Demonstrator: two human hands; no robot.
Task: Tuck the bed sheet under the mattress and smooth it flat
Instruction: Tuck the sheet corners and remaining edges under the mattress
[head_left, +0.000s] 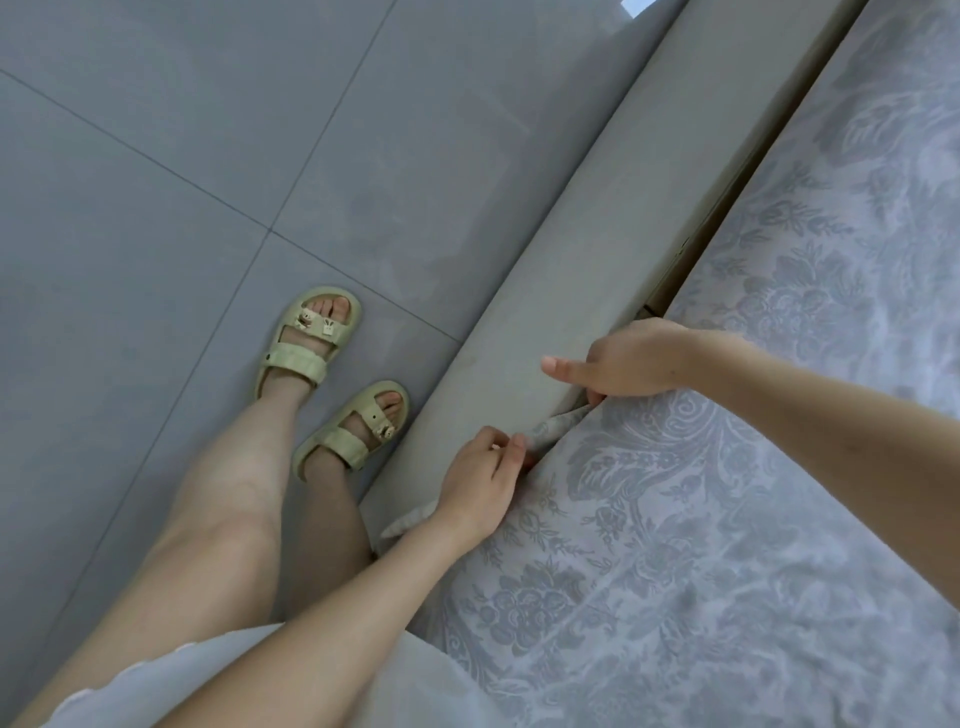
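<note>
A pale bed sheet with a grey floral pattern covers the mattress on the right. Its edge runs along the gap beside the padded grey bed frame. My left hand pinches a bunched fold of the sheet's edge at that gap, thumb and fingers curled on the cloth. My right hand is just above it, fingers pushed down into the gap between mattress and frame, thumb stretched out over the frame's top. The fingertips of the right hand are hidden in the gap. A loose bit of sheet edge sticks out under my left wrist.
Grey floor tiles lie to the left of the frame. My legs and feet in pale green sandals stand close against the frame's side. Further up, a dark gap shows between frame and mattress.
</note>
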